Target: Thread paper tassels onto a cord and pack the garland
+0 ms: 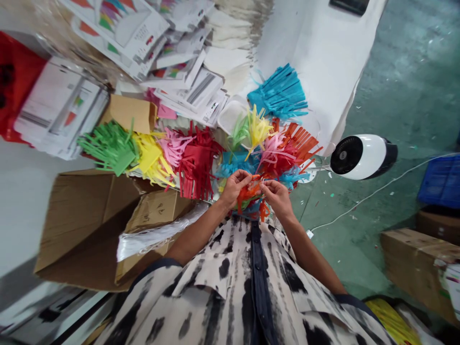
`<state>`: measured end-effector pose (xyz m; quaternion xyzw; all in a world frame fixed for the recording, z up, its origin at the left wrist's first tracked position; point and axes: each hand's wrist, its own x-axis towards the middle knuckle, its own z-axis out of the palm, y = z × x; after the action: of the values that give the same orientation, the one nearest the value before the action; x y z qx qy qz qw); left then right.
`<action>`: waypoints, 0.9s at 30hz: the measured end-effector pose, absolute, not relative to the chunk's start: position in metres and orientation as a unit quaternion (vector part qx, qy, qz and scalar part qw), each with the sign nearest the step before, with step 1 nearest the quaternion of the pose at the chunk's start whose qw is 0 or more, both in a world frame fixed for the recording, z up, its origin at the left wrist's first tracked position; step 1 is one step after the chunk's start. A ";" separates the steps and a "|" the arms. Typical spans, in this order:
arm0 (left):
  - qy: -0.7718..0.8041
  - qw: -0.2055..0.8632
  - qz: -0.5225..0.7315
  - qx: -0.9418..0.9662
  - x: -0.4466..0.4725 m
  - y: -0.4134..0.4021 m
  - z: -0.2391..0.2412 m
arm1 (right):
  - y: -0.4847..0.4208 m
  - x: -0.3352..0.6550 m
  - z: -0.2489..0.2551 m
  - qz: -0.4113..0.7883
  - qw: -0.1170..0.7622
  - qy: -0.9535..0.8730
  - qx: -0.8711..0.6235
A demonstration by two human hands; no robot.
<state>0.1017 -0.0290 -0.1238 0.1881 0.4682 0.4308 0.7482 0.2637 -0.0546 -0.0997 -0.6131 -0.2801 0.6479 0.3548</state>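
Observation:
Close to my body, my left hand [235, 188] pinches an orange tissue-paper tassel [247, 192], whose fringe hangs down below the fingers. My right hand [276, 195] is closed in a pinch just beside it, fingertips almost meeting the left ones. A small pale bit shows at its fingertips, too fine to make out. Beyond the hands lie fringed tassels: a red bundle [197, 165], an orange bundle [300, 143], a pale yellow one [259, 125] and a large blue one [282, 92]. Further green [109, 146], yellow [151, 155] and pink [174, 146] bundles sit to the left.
Printed white cards [190, 91] are piled at the back left, near a second stack [59, 108]. An open cardboard box [81, 215] stands at the left. To the right are a white and black fan [362, 157], a cable [362, 201] on the green floor and a carton [413, 263].

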 end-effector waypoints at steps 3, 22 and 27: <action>0.481 0.736 0.428 0.210 0.100 -0.028 -0.125 | -0.055 0.264 -0.096 0.671 0.349 -0.271 -0.595; 0.457 0.749 0.324 0.354 0.093 -0.030 -0.118 | -0.053 0.268 -0.093 0.720 0.292 -0.270 -0.569; 0.453 0.756 0.308 0.358 0.093 -0.029 -0.117 | -0.056 0.270 -0.095 0.707 0.291 -0.283 -0.579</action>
<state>0.0927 -0.0291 -0.1165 0.3579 0.4527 0.3084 0.7562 0.2696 -0.0562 -0.0945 -0.5792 -0.2826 0.7071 0.2910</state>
